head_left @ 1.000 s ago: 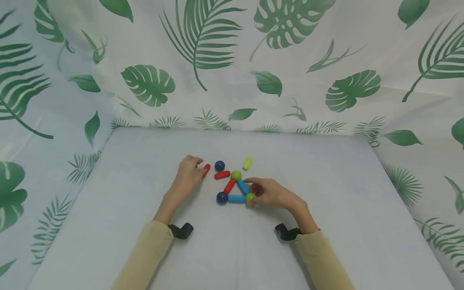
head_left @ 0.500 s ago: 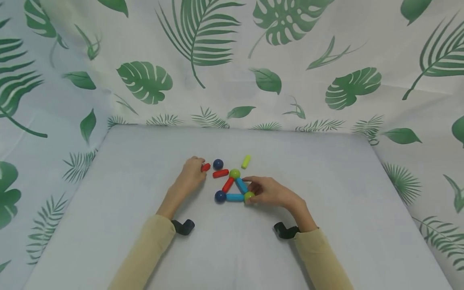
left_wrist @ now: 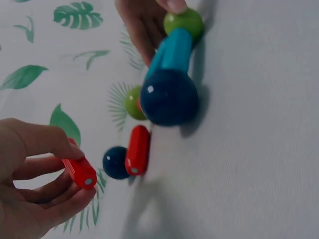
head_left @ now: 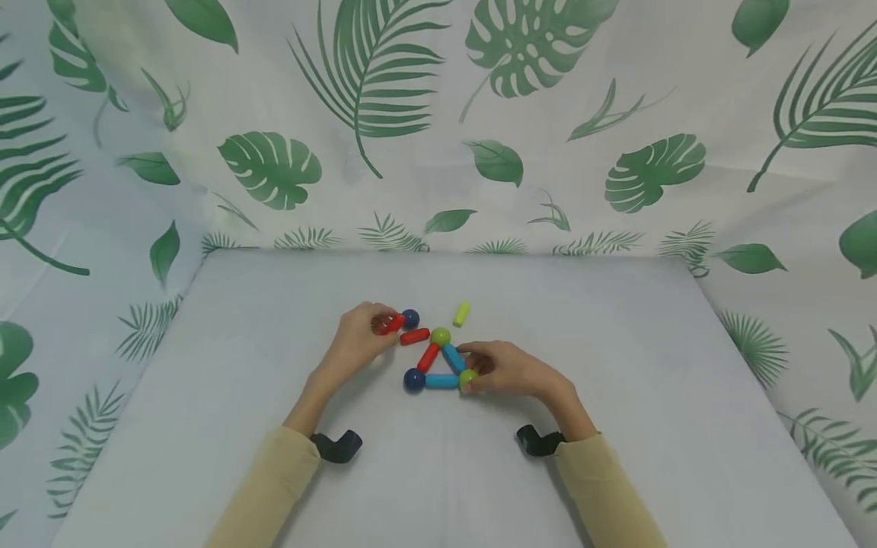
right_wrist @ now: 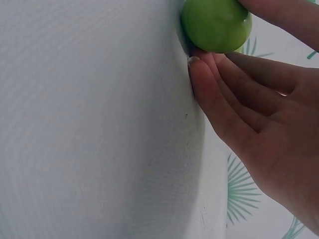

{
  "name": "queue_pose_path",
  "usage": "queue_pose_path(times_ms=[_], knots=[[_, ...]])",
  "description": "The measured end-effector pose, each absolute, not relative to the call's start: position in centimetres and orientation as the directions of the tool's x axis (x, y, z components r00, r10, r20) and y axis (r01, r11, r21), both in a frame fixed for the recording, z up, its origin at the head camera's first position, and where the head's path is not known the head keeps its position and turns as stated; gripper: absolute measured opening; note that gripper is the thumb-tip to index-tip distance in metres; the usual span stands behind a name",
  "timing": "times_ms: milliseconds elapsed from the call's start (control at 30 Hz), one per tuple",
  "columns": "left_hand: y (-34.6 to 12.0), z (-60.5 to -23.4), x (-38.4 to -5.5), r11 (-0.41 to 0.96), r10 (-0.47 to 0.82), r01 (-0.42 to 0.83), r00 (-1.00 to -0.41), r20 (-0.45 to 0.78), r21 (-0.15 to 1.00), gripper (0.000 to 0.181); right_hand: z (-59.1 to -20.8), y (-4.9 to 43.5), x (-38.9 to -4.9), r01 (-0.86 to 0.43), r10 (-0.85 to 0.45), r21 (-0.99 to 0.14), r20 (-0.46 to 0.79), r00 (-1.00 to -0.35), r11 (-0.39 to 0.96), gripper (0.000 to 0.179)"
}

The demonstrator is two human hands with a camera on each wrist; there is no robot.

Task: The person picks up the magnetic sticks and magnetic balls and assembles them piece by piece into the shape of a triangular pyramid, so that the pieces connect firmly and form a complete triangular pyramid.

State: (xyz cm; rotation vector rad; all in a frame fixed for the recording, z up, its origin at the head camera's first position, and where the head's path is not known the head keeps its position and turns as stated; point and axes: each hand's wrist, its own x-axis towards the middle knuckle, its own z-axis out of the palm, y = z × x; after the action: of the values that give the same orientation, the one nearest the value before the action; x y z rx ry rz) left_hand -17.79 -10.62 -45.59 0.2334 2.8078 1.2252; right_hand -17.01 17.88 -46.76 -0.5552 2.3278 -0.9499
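My left hand (head_left: 361, 335) pinches a red magnetic rod (left_wrist: 79, 172) between thumb and fingers, lifted off the table in the left wrist view. My right hand (head_left: 510, 367) holds the green ball (head_left: 468, 379) at the right corner of a flat triangle. In the right wrist view that ball (right_wrist: 217, 25) sits between thumb and fingers. Two light-blue rods (head_left: 441, 381) and a red rod (head_left: 428, 358) form the triangle's sides. A dark-blue ball (left_wrist: 169, 97) is its left corner, another green ball (head_left: 441, 336) its far corner.
Beyond the triangle lie a loose red rod (head_left: 414, 336), a dark-blue ball (head_left: 410, 318) and a yellow-green rod (head_left: 462, 313). The white tabletop (head_left: 617, 342) ends at a leaf-patterned cloth backdrop (head_left: 411, 190). Dark wrist mounts (head_left: 337, 447) sit at both cuffs.
My left hand has picked up the red rod and moved it slightly right, toward the loose dark-blue ball. The right hand stays on the green ball. The head view has shifted slightly.
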Motion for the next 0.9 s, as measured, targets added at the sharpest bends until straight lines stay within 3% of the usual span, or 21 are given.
queue_pose_path(times_ms=[200, 467, 900], knots=[[-9.0, -45.4, -17.3, 0.545, 0.231, 0.134, -0.973, 0.006, 0.828, 0.036, -46.8, 18.0, -17.0, -0.168, -0.553, -0.72, -0.34, -0.76, 0.673, 0.067], [-7.2, -45.4, -17.7, 0.448, 0.267, 0.228, -0.957, 0.114, 0.864, 0.032, -46.6, 18.1, -17.4, -0.182, -0.561, -0.719, -0.331, -0.759, 0.671, 0.067], [-5.5, -47.3, -17.7, 0.403, 0.282, 0.271, -0.945, 0.162, 0.874, 0.027, -46.6, 18.0, -17.2, -0.18, -0.566, -0.73, -0.324, -0.758, 0.66, 0.067]])
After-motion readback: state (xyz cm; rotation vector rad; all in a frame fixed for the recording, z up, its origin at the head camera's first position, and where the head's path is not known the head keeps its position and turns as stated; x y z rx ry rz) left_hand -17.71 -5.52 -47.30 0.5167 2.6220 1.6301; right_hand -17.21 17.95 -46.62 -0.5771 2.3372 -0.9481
